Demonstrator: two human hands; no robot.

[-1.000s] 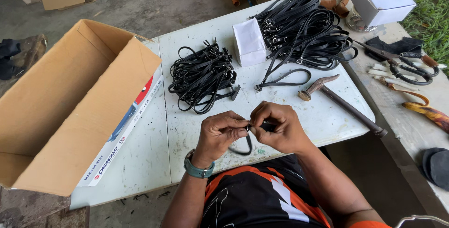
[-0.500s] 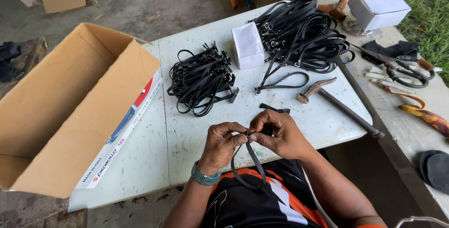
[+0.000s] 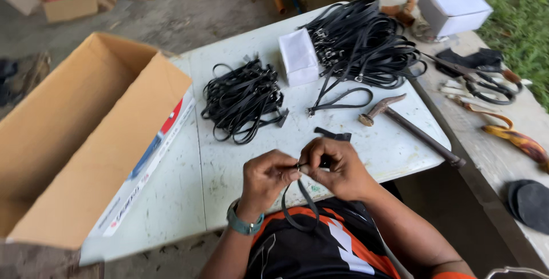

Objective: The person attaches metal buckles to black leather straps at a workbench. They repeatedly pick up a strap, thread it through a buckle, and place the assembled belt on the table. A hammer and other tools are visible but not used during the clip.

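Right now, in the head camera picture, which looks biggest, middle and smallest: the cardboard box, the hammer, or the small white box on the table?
1. Cardboard box, by far the biggest, though it is also nearer the camera.
2. Hammer.
3. Small white box.

Two heaps of black straps [image 3: 243, 99] [image 3: 366, 44], two small white boxes [image 3: 298, 57] [image 3: 454, 4], one hammer [image 3: 409, 127], one open carton [image 3: 86, 136].
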